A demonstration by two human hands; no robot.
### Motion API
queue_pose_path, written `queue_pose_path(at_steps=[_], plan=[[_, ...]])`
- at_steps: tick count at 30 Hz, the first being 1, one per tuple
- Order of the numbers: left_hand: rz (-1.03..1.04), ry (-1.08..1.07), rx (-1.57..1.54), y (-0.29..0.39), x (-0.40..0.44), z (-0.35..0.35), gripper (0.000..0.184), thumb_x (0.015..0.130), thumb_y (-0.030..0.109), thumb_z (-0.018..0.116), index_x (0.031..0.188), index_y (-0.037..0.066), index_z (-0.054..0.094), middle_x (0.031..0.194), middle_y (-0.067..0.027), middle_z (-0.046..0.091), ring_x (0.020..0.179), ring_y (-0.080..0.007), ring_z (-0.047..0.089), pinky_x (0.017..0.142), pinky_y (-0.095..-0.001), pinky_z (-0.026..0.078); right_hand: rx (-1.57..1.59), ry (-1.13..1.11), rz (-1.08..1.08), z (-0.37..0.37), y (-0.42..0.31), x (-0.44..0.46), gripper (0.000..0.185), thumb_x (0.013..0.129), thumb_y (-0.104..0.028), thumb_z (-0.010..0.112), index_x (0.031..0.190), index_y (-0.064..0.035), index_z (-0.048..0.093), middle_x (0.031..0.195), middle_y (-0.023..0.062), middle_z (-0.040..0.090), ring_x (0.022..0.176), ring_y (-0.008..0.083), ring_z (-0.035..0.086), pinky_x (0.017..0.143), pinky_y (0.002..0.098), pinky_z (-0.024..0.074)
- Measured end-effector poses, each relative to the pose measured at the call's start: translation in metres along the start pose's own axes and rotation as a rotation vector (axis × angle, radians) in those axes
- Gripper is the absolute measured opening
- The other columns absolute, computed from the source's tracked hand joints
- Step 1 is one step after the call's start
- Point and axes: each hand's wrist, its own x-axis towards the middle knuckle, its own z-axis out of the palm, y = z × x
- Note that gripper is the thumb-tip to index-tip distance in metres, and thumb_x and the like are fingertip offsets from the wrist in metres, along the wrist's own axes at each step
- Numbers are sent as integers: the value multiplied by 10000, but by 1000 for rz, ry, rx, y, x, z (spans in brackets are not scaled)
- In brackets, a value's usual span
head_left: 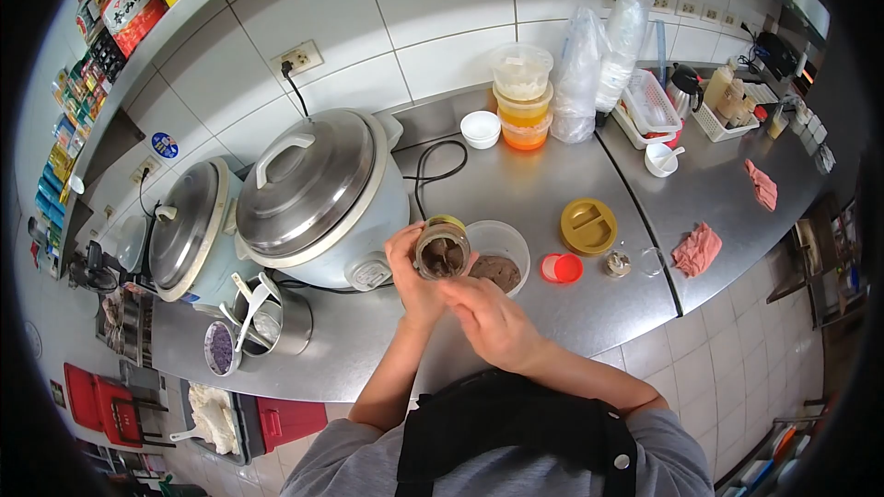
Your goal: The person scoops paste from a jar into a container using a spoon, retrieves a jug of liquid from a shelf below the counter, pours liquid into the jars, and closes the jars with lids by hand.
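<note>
My left hand (413, 281) is wrapped around a clear jar (443, 251) with brown paste smeared inside. The jar is tilted, its round end facing me. Against its lower edge lies my right hand (493, 317), fingers stretched toward the left hand; no tool shows in it. Right behind the hands stands a translucent plastic tub (516, 244) with brown paste (497, 271) at the bottom. A red lid (562, 268) and a yellow-brown round lid (588, 226) with a raised bar lie to the right of the tub. A small clear item (617, 264) is beside them.
Two large rice cookers (318, 193) stand at the left, with a steel pot (290, 317) of utensils and a purple-filled cup (221, 348) in front. Stacked tubs (523, 110), white bowls (481, 129) and bagged cups (578, 83) line the wall. Pink cloths (697, 249) lie right.
</note>
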Motion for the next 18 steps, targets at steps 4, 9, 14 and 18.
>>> queue_pose_path(at_steps=[4,9,14,18], plan=[[75,-99,-117,-19,4,-9,827,594,154,967,1262,58,488,1268,-164,557,1190,-348,572,986,-423,498,207,-81,182,-14,-1,3,426,841,147,608,1242,15,553,1126,167,661,895,311,655,817,381,557],[173,-241,-87,-29,10,-20,800,568,24,909,1273,55,533,1297,-156,566,1239,-375,571,1014,-439,496,249,-407,123,-27,9,-1,273,894,38,561,1161,2,600,1064,126,632,971,318,565,859,401,468],[115,-296,-30,-25,9,-25,787,541,-60,860,1243,70,528,1288,-168,587,1201,-366,588,990,-433,506,197,-431,85,-32,10,-3,174,854,33,582,1023,-4,603,1073,97,628,962,307,553,856,391,481],[84,-331,-48,-20,14,-27,795,542,-53,866,1250,72,527,1276,-166,588,1205,-366,584,992,-434,502,40,-472,-95,-33,17,1,150,839,22,597,987,-4,600,1089,89,624,977,305,560,858,391,499]])
